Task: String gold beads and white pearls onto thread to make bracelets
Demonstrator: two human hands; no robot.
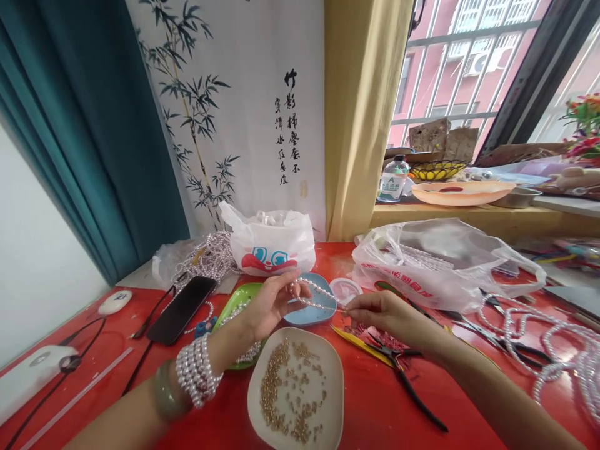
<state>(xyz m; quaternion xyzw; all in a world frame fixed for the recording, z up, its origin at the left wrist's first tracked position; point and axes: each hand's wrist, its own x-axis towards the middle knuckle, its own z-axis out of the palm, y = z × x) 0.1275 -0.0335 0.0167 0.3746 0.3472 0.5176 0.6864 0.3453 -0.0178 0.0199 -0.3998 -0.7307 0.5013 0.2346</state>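
A strand of silvery pearl beads (319,289) is stretched in a loop between my two hands, above the blue tray (307,315). My left hand (276,299) is closed on the strand's left end, with beads passing over its fingers. At the right end, the fingertips of my right hand (379,312) pinch the strand's tip; the exact spot is small and partly hidden. Several rows of pearls (197,370) and a green bangle (169,392) circle my left wrist. Below my hands lies a cream tray (334,400) of small gold beads (272,394). A green tray (248,290) with pearl beads sits partly behind my left forearm.
Pliers (405,375) and a yellow-handled tool (359,344) lie right of the cream tray. A phone (182,309) and cables are at left. Two plastic bags (276,240) stand at the back, and long pearl strands (557,350) heap at right, beside more pliers (525,350).
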